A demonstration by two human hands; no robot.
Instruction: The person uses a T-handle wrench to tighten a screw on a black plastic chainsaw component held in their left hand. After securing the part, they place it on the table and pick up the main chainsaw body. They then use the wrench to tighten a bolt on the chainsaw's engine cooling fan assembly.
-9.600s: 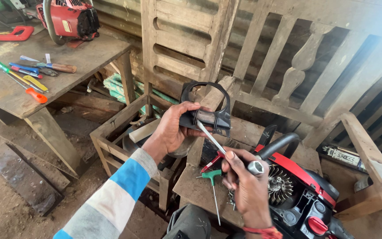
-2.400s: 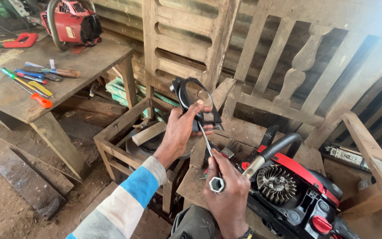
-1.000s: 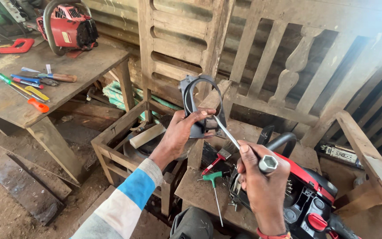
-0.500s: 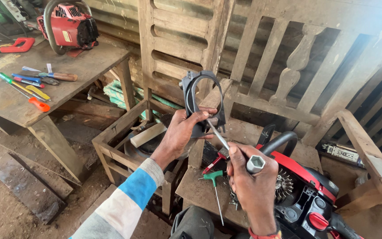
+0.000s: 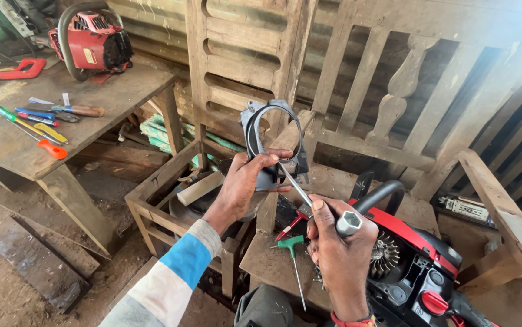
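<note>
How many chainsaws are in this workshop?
2: one red chainsaw sits on the wooden table at upper left; another red chainsaw lies opened at lower right. Others may be hidden.

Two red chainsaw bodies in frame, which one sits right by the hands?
The red chainsaw body at lower right, beside the right hand, flywheel fins exposed. The other chainsaw stands far off on the workbench at upper left.

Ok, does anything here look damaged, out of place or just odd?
The red chainsaw on the wooden bench has its cover off, leaving the finned flywheel exposed. The left hand holds a detached grey plastic housing up in the air while the right hand works a metal socket wrench into it. Nothing looks spilled.
</note>
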